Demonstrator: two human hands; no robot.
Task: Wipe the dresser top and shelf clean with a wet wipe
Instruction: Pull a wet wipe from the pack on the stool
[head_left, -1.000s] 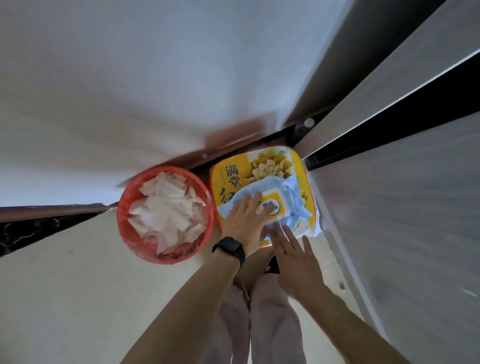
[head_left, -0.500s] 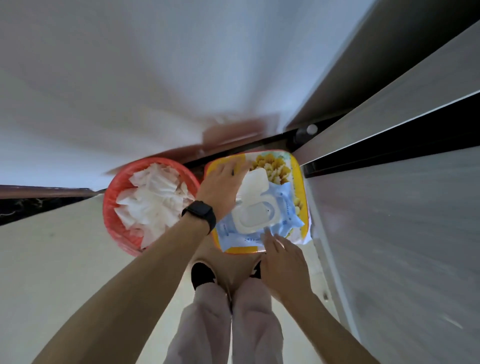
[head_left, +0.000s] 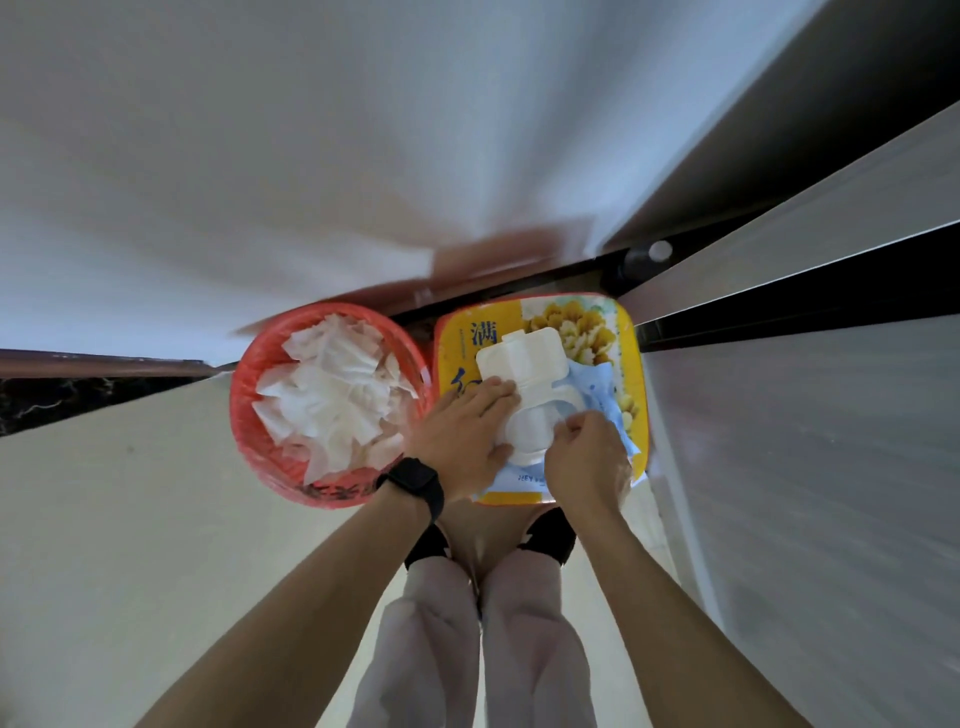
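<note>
Lid (head_left: 521, 358) flipped open now, shut a second ago. Means a wipe can come out next; no wiping of the dresser done yet. Pack of wipes (head_left: 597, 395) lying on a yellow box (head_left: 631, 364), just beside the red bin (head_left: 270, 457). Left hand (head_left: 462, 441) flat, open, pressing the pack down. Right hand (head_left: 589, 457) curled at the hole, pinching; cannot tell if holding a wipe.

Both arms reach forward and down, hands close together.
The left hand (head_left: 464, 437) lies flat, fingers spread, with a black watch on its wrist; the right hand (head_left: 589, 460) is curled, fingertips pinching.
</note>
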